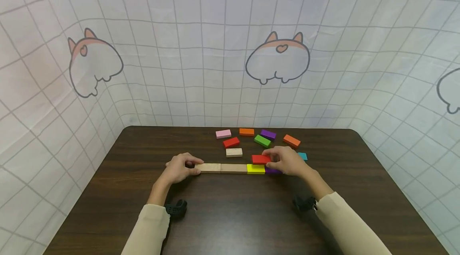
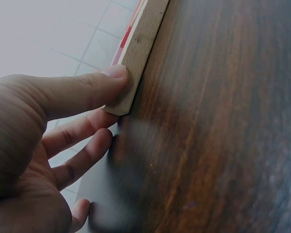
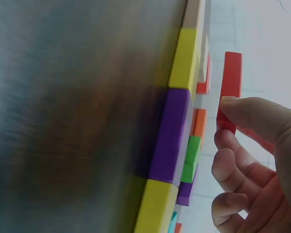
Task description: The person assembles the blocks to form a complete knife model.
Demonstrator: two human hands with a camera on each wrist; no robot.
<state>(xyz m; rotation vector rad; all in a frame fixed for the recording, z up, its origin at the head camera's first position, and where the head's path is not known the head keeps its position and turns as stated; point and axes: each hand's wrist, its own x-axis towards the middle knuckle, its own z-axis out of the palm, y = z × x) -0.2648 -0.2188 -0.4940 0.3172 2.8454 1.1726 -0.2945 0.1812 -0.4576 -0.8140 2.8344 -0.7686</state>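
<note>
A straight row of blocks runs across the table: two plain wooden blocks (image 1: 234, 168), a yellow block (image 1: 255, 169), then a purple block (image 1: 272, 171). At the row's left end, my left hand (image 1: 181, 168) pinches the outer wooden block (image 2: 144, 41), thumb on its near face. My right hand (image 1: 288, 162) grips a red block (image 3: 230, 75) between thumb and fingers. In the right wrist view that block is held up off the row, apart from it. A second yellow block (image 3: 156, 208) follows the purple one there; the right hand hides it in the head view.
Behind the row lie loose blocks: pink (image 1: 223, 134), orange (image 1: 246, 131), purple (image 1: 268, 134), green (image 1: 262, 141), another red (image 1: 231, 142), plain wood (image 1: 234, 152), a second orange (image 1: 292, 140) and blue (image 1: 303, 156). A grid-patterned curtain (image 1: 212, 55) surrounds the dark table (image 1: 230, 215).
</note>
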